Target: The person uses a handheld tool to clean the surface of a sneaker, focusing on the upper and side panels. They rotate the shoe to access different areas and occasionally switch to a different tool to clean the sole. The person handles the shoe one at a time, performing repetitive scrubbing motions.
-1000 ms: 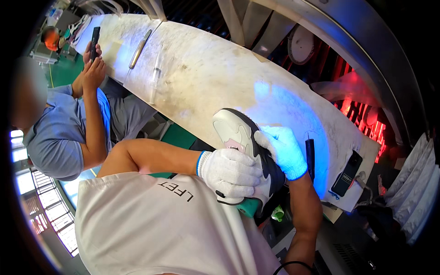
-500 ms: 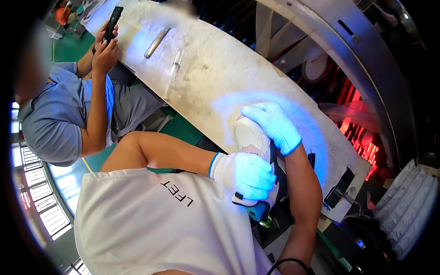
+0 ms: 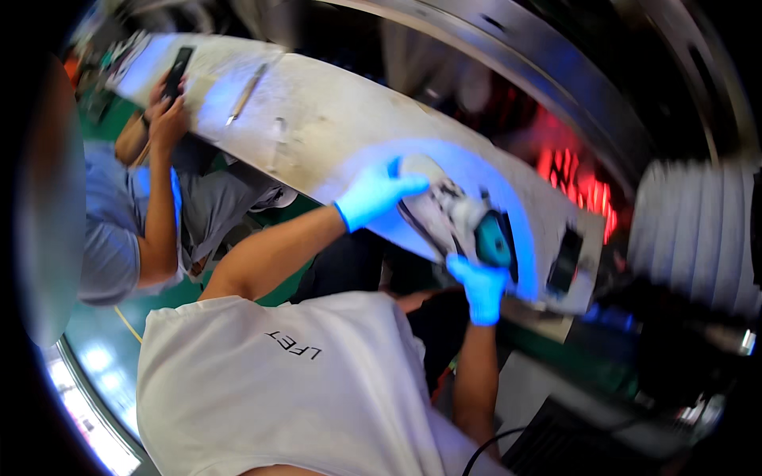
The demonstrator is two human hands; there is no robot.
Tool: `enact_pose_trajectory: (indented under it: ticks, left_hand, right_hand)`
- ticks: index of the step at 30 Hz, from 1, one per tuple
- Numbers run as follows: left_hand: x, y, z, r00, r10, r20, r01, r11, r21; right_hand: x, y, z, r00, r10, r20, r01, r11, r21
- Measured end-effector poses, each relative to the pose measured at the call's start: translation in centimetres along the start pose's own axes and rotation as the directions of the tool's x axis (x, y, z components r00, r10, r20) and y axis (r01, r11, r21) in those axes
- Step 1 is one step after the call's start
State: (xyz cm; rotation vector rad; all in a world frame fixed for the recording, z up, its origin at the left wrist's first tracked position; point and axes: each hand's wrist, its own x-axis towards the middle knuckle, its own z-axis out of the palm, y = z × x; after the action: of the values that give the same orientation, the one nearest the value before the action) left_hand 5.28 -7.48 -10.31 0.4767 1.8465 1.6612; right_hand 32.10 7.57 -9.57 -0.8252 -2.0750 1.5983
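Note:
Both my hands wear knitted gloves lit blue. Between them is a light-coloured shoe (image 3: 432, 214) with dark trim, tilted over the near edge of the worktable (image 3: 333, 119). My left hand (image 3: 379, 194) is closed round the toe end, its thumb over the upper. At the heel end my right hand (image 3: 480, 285) grips from below, beside a teal shoe last (image 3: 494, 239) that shows in the shoe's opening. Motion blurs the shoe's details, and its sole is mostly hidden.
A slim metal-looking tool (image 3: 248, 94) lies on the far left of the table. A dark flat device (image 3: 565, 260) rests at its right end. Red-glowing machinery (image 3: 583, 186) stands behind. On the left, a seated co-worker holds a phone (image 3: 178, 73). A pleated pale hose or cover (image 3: 694, 238) hangs at right.
My left hand has gone from the shoe's middle to its toe, and my right hand from the toe to the heel. The shoe has turned, its teal last now facing right. The view has shifted.

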Motion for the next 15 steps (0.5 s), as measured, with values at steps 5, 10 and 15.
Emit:
enact_pose_trajectory:
  ticks: [5, 10, 15]
  left_hand:
    - [-4.2, 3.9, -1.2, 0.827, -0.251, 0.504, 0.464, 0.81, -0.359]
    - [-13.4, -1.6, 4.7, 0.507, -0.363, 0.781, 0.749, 0.634, -0.192]
    - [-15.2, -5.5, 11.7, 0.327, -0.438, 0.837, 0.861, 0.503, -0.073]
  right_hand:
    - [-5.9, -0.9, 2.4, 0.99, 0.003, -0.141, 0.012, 0.994, 0.106]
    - [-23.1, 1.5, 1.3, 0.975, 0.009, -0.223, 0.024, 0.99, 0.141]
    - [-28.5, 1.3, 0.6, 0.878, 0.266, -0.397, -0.185, 0.955, 0.232]
